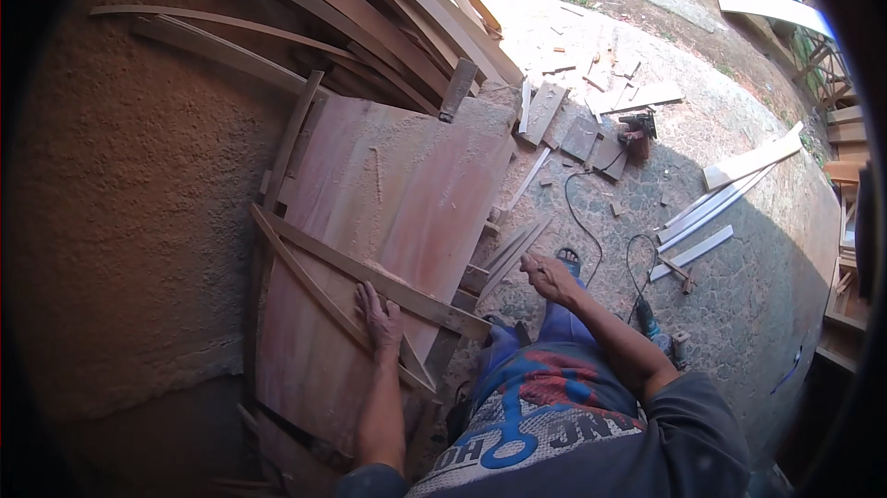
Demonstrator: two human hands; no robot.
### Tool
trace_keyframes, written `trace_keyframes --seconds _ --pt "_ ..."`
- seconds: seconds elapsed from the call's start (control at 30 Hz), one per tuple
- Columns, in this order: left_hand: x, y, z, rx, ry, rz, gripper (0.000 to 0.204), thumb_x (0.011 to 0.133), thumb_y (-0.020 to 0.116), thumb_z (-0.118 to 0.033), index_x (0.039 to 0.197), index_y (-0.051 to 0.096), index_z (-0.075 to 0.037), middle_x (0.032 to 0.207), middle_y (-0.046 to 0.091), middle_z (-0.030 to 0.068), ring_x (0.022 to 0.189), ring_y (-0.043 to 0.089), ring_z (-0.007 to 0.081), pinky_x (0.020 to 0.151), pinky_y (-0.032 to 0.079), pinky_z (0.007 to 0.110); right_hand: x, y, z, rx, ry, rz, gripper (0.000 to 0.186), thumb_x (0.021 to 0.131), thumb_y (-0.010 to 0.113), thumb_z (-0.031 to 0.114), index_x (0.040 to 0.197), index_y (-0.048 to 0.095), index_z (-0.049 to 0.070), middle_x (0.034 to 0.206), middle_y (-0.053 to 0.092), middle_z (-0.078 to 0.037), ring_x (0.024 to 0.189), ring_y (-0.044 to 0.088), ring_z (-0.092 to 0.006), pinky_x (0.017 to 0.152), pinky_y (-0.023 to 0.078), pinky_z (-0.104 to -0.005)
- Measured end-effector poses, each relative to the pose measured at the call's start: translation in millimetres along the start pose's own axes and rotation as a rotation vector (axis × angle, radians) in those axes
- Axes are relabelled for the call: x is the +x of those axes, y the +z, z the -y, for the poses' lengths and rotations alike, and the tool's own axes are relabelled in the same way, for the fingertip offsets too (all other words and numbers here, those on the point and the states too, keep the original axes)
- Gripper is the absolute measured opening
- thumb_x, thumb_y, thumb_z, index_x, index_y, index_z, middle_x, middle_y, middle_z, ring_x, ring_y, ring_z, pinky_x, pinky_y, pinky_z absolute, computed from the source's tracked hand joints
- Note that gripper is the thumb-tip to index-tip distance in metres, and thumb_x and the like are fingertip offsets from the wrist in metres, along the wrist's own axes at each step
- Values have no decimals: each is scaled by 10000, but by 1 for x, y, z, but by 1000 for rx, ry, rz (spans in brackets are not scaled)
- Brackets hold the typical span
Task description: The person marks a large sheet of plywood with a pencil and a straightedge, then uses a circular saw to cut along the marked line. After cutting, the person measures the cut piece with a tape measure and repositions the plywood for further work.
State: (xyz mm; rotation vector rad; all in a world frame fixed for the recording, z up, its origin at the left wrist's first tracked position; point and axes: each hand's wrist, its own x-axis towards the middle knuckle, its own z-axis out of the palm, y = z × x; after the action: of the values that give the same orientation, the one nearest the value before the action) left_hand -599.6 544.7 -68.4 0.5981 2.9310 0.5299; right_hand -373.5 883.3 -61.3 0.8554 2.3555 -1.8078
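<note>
Wooden triangle (319,246) is touched from above by the left hand (379,318), fingers loosely spread; to its right, the right hand (552,278) seems curled, contents unclear. Even pressure toward the plank panel (439,193) beneath should be applied.

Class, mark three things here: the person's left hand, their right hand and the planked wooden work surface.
Left hand (380,321), head view: back of the hand.
Right hand (552,280), head view: middle of the hand.
Wooden work surface (434,212), head view: bare reddish area.
</note>
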Motion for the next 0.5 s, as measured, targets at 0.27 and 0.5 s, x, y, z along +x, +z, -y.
trace_keyframes --seconds 0.27,0.5 --pt "70 31 -84 -2 -3 -19 775 883 516 -323 1567 266 -58 1617 233 245 1508 173 436 1191 118 637 118 -150 15 395 195 -17 895 957 299 760 1171 686 -17 711 659 -152 569 649 -192 652 562 -345" --pt "121 57 -138 30 28 -49 752 895 500 -338 1561 284 -62 1609 264 232 1507 201 407 1187 136 636 186 -182 32 559 -76 3 466 985 596 507 1004 601 41 821 624 -34 710 601 -115 666 526 -268"
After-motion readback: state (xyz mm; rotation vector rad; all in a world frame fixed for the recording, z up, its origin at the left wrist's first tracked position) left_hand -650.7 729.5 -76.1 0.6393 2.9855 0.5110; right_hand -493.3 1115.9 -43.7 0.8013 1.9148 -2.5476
